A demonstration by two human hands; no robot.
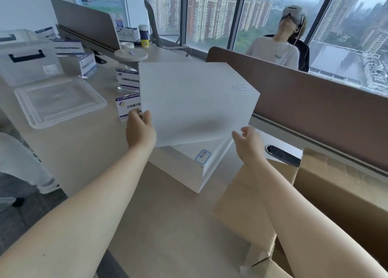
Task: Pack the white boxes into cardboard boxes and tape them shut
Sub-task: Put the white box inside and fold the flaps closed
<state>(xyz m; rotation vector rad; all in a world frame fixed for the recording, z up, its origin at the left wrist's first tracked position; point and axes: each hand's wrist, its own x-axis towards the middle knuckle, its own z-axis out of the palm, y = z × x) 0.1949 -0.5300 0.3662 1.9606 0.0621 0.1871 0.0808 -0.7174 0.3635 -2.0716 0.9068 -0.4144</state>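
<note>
The left hand (140, 128) has its fingers wrapped around the left bottom edge of a big, flat white box (195, 101), with the thumb on the near face. The right hand (247, 143) has its fingers curled at the box's right bottom corner, but I cannot tell how tight that hold is. The box is tilted up in the air over a second white box with a small blue label (184, 166), which lies on the pale desk (88, 156).

The open brown cardboard box (327, 196) sits to the right, close by, with its flaps sticking up and out.

What could go wrong? Both hands hold only the low edge, so the big box could tip away and slip out. Its far corner could also bump the brown wall divider (315, 110) if it swings right too high. A near flap could catch the box's corner on the way in.

There is open room over the cardboard box. The left side is crowded with a clear plastic lid (58, 103) and small standing sign cards (128, 93).
</note>
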